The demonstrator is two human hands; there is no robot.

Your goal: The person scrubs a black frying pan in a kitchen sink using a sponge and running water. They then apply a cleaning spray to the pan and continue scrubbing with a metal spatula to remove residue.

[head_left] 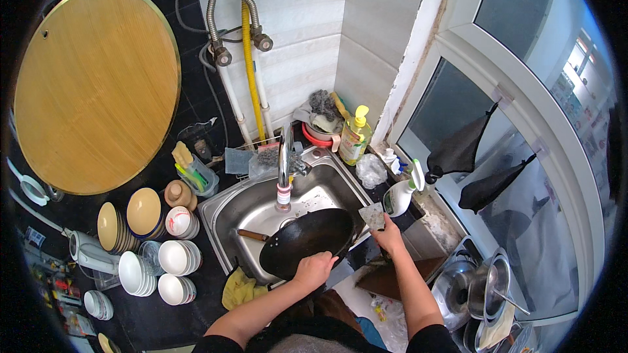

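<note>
A black wok (307, 238) rests tilted in the stainless steel sink (219, 219), its short wooden handle (252, 235) pointing left. My left hand (314, 270) is closed on the wok's near rim. To the right of the sink, my right hand (390, 236) grips a flat, squarish grey-white piece (373, 216); its exact kind is unclear. Just beyond that hand stands a white spray bottle (399, 197) with a green trigger. The chrome faucet (284, 163) rises above the wok, its spout over the basin.
Stacked bowls (176, 258) crowd the left counter, beside a round wooden board (98, 88). A yellow cloth (242, 289) hangs at the sink's near edge. Behind the sink stand a dish soap bottle (354, 137) and a crumpled plastic bag (371, 171). Metal pots (487, 287) sit at the lower right.
</note>
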